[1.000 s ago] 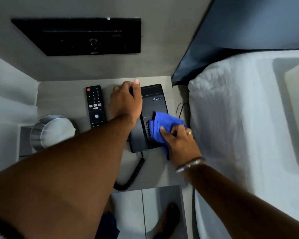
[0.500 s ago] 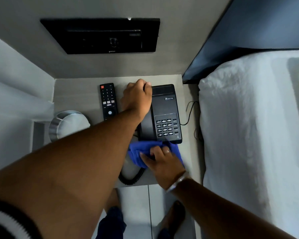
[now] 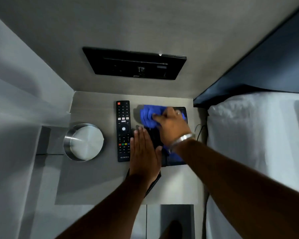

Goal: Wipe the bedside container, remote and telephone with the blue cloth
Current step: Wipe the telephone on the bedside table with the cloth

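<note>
The black telephone (image 3: 173,161) lies on the grey bedside table (image 3: 97,183), mostly covered by my hands. My right hand (image 3: 173,128) is shut on the blue cloth (image 3: 148,116) and presses it on the phone's far left end. My left hand (image 3: 143,156) lies flat, fingers straight, on the phone's left side over the handset. The black remote (image 3: 123,131) lies just left of the phone, touching my left hand's edge. The round steel container (image 3: 84,142) stands at the table's left side.
A black wall panel (image 3: 135,63) hangs above the table. The white bed (image 3: 259,144) runs along the right, a thin cable (image 3: 199,130) between it and the table. The coiled phone cord (image 3: 153,184) trails toward the front edge. My foot (image 3: 173,228) shows below.
My right hand has carried the cloth from the phone's near edge to its far left end. My left hand has slid from the far end back to the near part and flattened.
</note>
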A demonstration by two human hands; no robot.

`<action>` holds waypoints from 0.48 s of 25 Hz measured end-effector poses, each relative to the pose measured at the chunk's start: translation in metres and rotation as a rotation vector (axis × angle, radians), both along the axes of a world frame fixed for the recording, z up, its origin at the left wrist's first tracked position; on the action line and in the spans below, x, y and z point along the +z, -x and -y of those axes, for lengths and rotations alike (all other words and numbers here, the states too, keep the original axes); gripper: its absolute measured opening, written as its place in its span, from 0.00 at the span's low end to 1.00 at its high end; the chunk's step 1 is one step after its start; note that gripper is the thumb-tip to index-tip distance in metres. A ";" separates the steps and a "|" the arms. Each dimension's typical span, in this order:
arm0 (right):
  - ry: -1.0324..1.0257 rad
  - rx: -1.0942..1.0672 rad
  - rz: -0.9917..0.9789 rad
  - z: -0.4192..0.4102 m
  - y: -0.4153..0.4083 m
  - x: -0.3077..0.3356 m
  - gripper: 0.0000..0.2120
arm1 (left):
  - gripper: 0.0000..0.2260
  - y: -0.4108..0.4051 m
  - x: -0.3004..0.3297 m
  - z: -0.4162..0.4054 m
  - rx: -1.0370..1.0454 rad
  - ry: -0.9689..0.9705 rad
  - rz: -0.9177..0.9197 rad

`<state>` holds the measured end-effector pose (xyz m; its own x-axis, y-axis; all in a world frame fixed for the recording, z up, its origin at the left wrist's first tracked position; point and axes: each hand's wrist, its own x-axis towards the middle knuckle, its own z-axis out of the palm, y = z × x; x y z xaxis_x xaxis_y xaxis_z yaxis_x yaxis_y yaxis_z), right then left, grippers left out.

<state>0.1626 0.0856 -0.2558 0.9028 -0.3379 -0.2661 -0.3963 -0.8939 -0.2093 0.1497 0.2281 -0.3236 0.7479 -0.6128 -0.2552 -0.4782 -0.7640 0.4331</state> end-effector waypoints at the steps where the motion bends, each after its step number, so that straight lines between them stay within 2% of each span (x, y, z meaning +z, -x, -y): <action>1: 0.020 -0.051 0.003 0.009 -0.017 0.003 0.20 | 0.34 -0.001 0.003 0.001 0.003 -0.033 -0.001; 3: -0.046 -0.164 0.040 0.028 -0.032 0.025 0.18 | 0.34 -0.006 0.018 0.000 -0.005 -0.097 -0.014; 4: -0.150 -0.228 0.096 0.034 -0.028 0.042 0.17 | 0.33 -0.012 0.029 0.000 0.024 -0.089 -0.054; 5: -0.288 -0.291 0.160 0.036 -0.019 0.060 0.14 | 0.30 -0.021 0.043 0.001 0.094 -0.012 -0.131; 7: -0.627 -0.421 0.323 0.029 0.005 0.119 0.09 | 0.19 -0.048 0.092 0.006 0.349 0.347 -0.377; 8: -0.830 -0.495 0.405 0.025 0.018 0.146 0.09 | 0.15 -0.059 0.117 0.009 0.493 0.538 -0.597; 9: -1.053 -0.583 0.487 0.022 0.032 0.179 0.07 | 0.15 -0.069 0.151 0.012 0.576 0.675 -0.909; 10: -1.292 -0.675 0.520 0.019 0.045 0.212 0.05 | 0.21 -0.078 0.184 0.014 0.567 0.770 -1.259; 11: -1.521 -0.758 0.502 0.016 0.058 0.242 0.08 | 0.28 -0.084 0.217 0.014 0.530 0.806 -1.541; 12: -1.696 -0.819 0.431 0.014 0.071 0.263 0.15 | 0.32 -0.087 0.246 0.016 0.466 0.781 -1.713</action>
